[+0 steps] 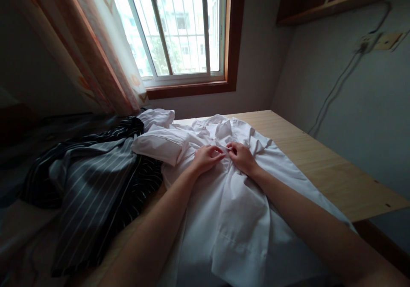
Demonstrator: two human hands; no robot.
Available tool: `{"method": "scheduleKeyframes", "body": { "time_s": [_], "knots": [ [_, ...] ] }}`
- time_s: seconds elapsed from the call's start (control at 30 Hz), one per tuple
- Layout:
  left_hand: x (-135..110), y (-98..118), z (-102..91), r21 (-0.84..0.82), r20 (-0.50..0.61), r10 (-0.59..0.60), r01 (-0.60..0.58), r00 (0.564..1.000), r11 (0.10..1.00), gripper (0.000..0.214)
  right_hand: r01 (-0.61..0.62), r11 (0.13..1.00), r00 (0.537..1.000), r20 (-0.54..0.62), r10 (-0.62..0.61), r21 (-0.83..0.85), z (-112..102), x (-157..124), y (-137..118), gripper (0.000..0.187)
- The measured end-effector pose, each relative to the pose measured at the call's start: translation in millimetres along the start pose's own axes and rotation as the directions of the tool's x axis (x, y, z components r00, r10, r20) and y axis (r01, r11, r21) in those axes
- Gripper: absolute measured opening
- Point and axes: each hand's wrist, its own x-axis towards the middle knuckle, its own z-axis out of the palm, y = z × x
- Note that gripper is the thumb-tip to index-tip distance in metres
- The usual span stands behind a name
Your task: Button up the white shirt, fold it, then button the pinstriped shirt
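Observation:
A white shirt [246,210] lies spread over the wooden board, its collar end toward the window and one sleeve bunched at the left. My right hand [241,158] pinches a bit of its front between thumb and curled fingers. Just left of it, my left hand [207,158] rests over the cloth, its thumb and forefinger apart with a gap between them. The fingertips of both hands are close together near the upper middle of the shirt. Whatever small part lies within the right-hand pinch is too small to make out.
Dark striped clothes [96,184] are heaped on the left beside the shirt. The pale wooden board [307,163] extends to the right. Behind it are a window [179,30] and a curtain [96,48]. A cable [333,90] hangs on the right wall below a shelf [346,5].

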Motion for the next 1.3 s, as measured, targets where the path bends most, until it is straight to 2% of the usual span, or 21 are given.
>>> {"method": "scheduleKeyframes", "body": {
  "time_s": [0.13, 0.3, 0.37, 0.47, 0.6, 0.73, 0.9, 1.0, 1.07, 1.13, 1.17, 1.23, 1.3],
  "knots": [
    [-8, 8, -6.7, 0.151, 0.025, 0.075, -0.078, 0.997, 0.986, 0.037, -0.024, 0.998, 1.000, -0.019, 0.025, 0.054, -5, 3, 4, 0.022],
    [-15, 32, -8.7, 0.327, 0.012, 0.233, -0.224, 0.972, 0.918, 0.035, -0.046, 0.997, 0.997, -0.051, 0.049, 0.067, -3, 8, 10, 0.021],
    [-20, 42, -6.1, 0.322, 0.043, 0.271, -0.270, 0.962, 0.907, 0.032, -0.052, 0.997, 0.995, -0.081, 0.057, 0.065, -1, 9, 12, 0.022],
    [-30, 48, -0.2, 0.198, 0.089, 0.251, -0.264, 0.964, 0.944, 0.018, -0.032, 0.997, 0.993, -0.111, 0.039, 0.066, 3, 12, 16, 0.023],
    [-40, 40, 4.2, 0.061, 0.033, 0.221, -0.223, 0.975, 0.973, 0.017, 0.026, 0.997, 0.993, -0.119, -0.017, 0.074, 9, 21, 19, 0.022],
    [-37, 25, 1.8, 0.087, 0.005, 0.171, -0.171, 0.985, 0.981, 0.018, 0.039, 0.997, 0.995, -0.096, -0.033, 0.059, 16, 34, 20, 0.022],
    [-28, 11, -3.5, 0.132, 0.011, 0.078, -0.079, 0.997, 0.988, 0.015, -0.007, 0.998, 0.997, -0.079, 0.012, 0.056, 24, 49, 23, 0.028],
    [-26, 5, -5.3, 0.131, 0.013, 0.064, -0.065, 0.998, 0.989, 0.014, -0.011, 0.998, 0.995, -0.096, 0.016, 0.061, 20, 50, 18, 0.040],
    [-25, 3, -5.8, 0.120, 0.007, 0.072, -0.073, 0.997, 0.990, 0.013, 0.033, 0.999, 0.995, -0.094, -0.031, 0.020, 11, 47, 8, 0.041],
    [-25, 2, -5.8, 0.111, 0.002, 0.088, -0.088, 0.996, 0.990, 0.012, 0.119, 0.992, 0.992, -0.029, -0.121, -0.042, 1, 40, -6, 0.035],
    [-24, 1, -5.8, 0.109, 0.000, 0.096, -0.095, 0.995, 0.989, 0.012, 0.170, 0.984, 0.985, 0.042, -0.168, -0.052, -4, 35, -13, 0.034],
    [-23, 0, -5.5, 0.109, -0.002, 0.110, -0.109, 0.994, 0.988, 0.012, 0.220, 0.975, 0.955, 0.206, -0.213, -0.012, -10, 22, -25, 0.045],
    [-22, 0, -5.0, 0.116, 0.003, 0.126, -0.125, 0.992, 0.985, 0.012, 0.202, 0.979, 0.935, 0.300, -0.190, -0.013, -10, 9, -32, 0.055]
  ]
}}
